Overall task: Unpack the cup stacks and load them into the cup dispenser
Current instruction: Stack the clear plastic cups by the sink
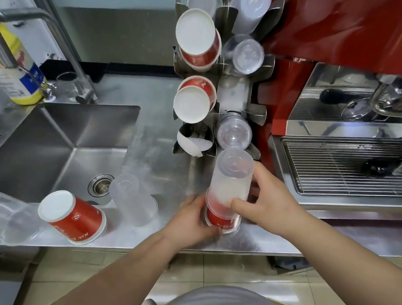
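Your left hand [194,217] gripped the lower end of a stack of cups [226,189], where red showed through the clear plastic, and your right hand [262,200] curled closed around its frosted upper part. The stack stood tilted at the front edge of the steel table [159,122], its top just below the cup dispenser [212,81]. That rack rose directly ahead of you, its left slots holding red paper cups [195,41] and its right slots clear ones [246,53]. To your left, near the sink [53,153], stood an upturned red cup [72,215] and a stack of clear cups [133,199], well apart from your hands. A red coffee machine [330,27] crowded the dispenser's right side.
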`<control>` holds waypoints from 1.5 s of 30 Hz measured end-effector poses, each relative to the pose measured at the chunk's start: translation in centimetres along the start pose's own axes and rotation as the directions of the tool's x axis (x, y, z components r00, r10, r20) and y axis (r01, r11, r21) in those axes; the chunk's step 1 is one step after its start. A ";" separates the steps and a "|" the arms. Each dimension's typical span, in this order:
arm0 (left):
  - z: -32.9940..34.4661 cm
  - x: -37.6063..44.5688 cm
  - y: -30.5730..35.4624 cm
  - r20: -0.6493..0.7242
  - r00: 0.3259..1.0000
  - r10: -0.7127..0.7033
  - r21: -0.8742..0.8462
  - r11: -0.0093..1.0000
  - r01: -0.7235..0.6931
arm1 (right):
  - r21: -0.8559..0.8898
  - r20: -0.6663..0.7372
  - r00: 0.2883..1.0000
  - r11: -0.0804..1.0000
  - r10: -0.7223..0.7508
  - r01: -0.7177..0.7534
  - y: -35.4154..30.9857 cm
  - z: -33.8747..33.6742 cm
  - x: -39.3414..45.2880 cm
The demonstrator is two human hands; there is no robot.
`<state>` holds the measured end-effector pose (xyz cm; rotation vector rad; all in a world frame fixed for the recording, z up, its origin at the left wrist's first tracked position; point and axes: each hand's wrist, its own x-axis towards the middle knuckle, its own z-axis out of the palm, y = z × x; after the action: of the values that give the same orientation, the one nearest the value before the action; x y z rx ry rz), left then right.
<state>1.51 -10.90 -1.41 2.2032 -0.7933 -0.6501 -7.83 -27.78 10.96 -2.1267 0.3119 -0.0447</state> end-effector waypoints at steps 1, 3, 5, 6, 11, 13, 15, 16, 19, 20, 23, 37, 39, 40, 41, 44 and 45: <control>-0.7 -0.1 0.3 0.003 1.000 0.014 0.000 1.000 -0.014 | -0.007 -0.006 1.000 1.000 -0.015 0.015 -0.3 -0.2 0.0; -2.4 -0.4 1.2 -0.015 0.998 0.055 -0.017 0.998 -0.055 | -0.014 -0.019 0.999 0.999 -0.043 0.043 -0.8 -0.6 0.0; -4.2 -0.9 2.8 -0.049 0.992 0.117 -0.066 0.991 -0.120 | -0.033 -0.030 0.996 0.996 -0.079 0.078 -1.4 -0.9 -0.1; -5.0 -1.1 3.8 -0.070 0.986 0.154 -0.086 0.983 -0.160 | -0.048 -0.036 0.994 0.994 -0.099 0.097 -1.7 -1.1 -0.2; -8.0 -2.3 8.3 -0.209 0.937 0.279 -0.123 0.943 -0.308 | -0.064 -0.074 0.976 0.977 -0.206 0.202 -3.7 -2.0 -0.4; -9.0 -2.9 9.3 -0.248 0.917 0.313 -0.111 0.931 -0.348 | -0.046 -0.086 0.968 0.971 -0.237 0.233 -4.7 -2.4 -0.3; -10.2 -3.6 10.3 -0.282 0.899 0.336 -0.094 0.923 -0.374 | -0.040 -0.095 0.957 0.961 -0.276 0.273 -5.9 -2.8 -0.3; -10.8 -4.0 10.6 -0.296 0.890 0.346 -0.082 0.919 -0.385 | -0.037 -0.095 0.950 0.955 -0.298 0.296 -6.4 -2.9 -0.3; -12.6 -5.1 10.9 -0.332 0.875 0.353 -0.066 0.916 -0.395 | -0.015 -0.072 0.935 0.937 -0.348 0.348 -8.0 -2.7 0.0; -13.2 -5.4 10.7 -0.341 0.873 0.348 -0.066 0.918 -0.392 | -0.010 -0.058 0.928 0.930 -0.367 0.367 -8.6 -2.5 0.2; -14.9 -6.7 9.8 -0.385 0.865 0.321 -0.035 0.932 -0.361 | -0.011 -0.020 0.902 0.902 -0.432 0.432 -10.2 -1.6 1.0; -18.6 -11.7 2.0 -0.561 0.822 0.103 -0.062 0.984 -0.165 | 0.032 0.159 0.894 0.908 -0.418 0.419 -13.6 7.4 5.6; -18.5 -11.7 1.1 -0.565 0.822 0.073 -0.085 0.986 -0.146 | 0.023 0.174 0.898 0.914 -0.404 0.406 -13.3 8.5 6.0; -18.4 -11.6 0.7 -0.563 0.824 0.056 -0.098 0.986 -0.134 | 0.023 0.183 0.901 0.918 -0.393 0.396 -13.2 8.9 6.2; -18.3 -11.5 0.3 -0.561 0.827 0.039 -0.114 0.986 -0.123 | 0.026 0.191 0.905 0.924 -0.380 0.383 -13.0 9.3 6.4; -18.1 -11.1 -0.4 -0.538 0.843 0.001 -0.144 0.985 -0.093 | 0.028 0.199 0.918 0.938 -0.343 0.344 -12.4 10.3 7.0; -18.0 -10.9 -0.6 -0.527 0.850 -0.003 -0.145 0.986 -0.086 | 0.026 0.199 0.921 0.942 -0.334 0.335 -12.2 10.6 7.1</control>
<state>5.74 4.95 11.81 2.0574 -0.4761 -0.0622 3.16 -14.52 14.67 -2.1501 -0.1743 -0.0270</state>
